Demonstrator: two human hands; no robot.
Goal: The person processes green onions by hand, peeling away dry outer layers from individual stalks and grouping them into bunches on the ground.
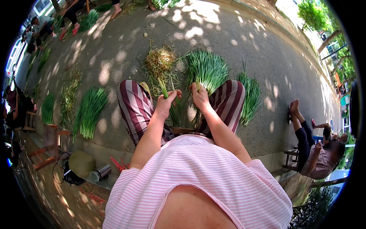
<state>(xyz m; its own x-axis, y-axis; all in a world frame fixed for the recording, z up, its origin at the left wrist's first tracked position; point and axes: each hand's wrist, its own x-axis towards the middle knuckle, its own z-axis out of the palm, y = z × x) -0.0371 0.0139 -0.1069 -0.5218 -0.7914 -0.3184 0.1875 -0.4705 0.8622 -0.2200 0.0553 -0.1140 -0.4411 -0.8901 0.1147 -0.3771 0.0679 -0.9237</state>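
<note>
My left hand is closed around a few thin allium stalks, perhaps chives or scallions. Their pale ends point away from me and their green leaves hang towards my lap. Between the thumb and fingers of my right hand are more stalks, leaves trailing down below the palm. Just beyond that hand, a large fanned heap of green stalks lies on the pavement, white ends towards me. Ahead of my left hand is a pile of yellowed, withered leaves.
Another green bunch lies outside my right knee, and one more to my left. A steel flask and wooden stools are at the lower left. Someone sits on a stool at right, bare foot extended. Other people sit at upper left.
</note>
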